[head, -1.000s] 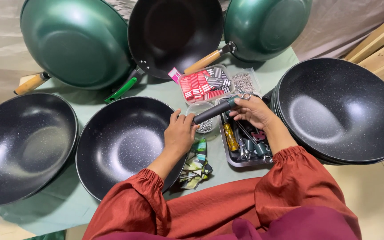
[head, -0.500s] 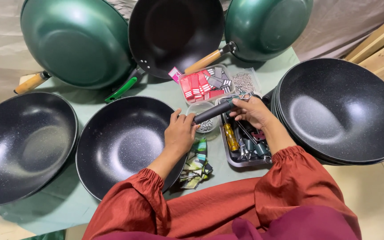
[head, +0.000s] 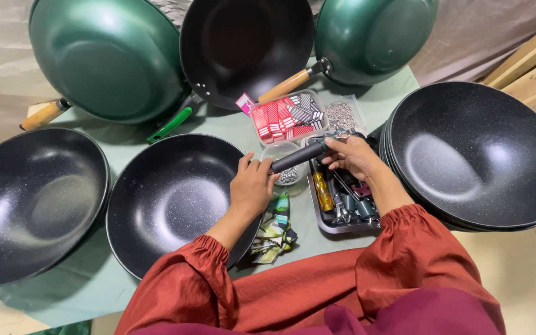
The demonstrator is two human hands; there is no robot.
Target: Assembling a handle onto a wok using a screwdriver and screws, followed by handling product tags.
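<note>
A pale green cloth-covered table carries everything, and the biggest pieces on it are the woks: a stack of black speckled non-stick woks at the right, another black speckled wok at the far left, and a large green-backed wok leaning at the rear beside a dark upright wok and a second green one with a wooden handle. In the middle lies a black speckled handleless wok, its right rim under the left hand, which rests curled over that rim with the fingers touching the lower end of a black cylindrical pan handle. The right hand is closed around the handle's upper, metal-tipped end, holding it slanted above a small clear plastic tub of screws. Just below the right hand sits a steel tray of hand tools, including a yellow-handled screwdriver. Behind it lies a clear box of red and grey cards, and near the left wrist a small crumpled printed wrapper.
</note>
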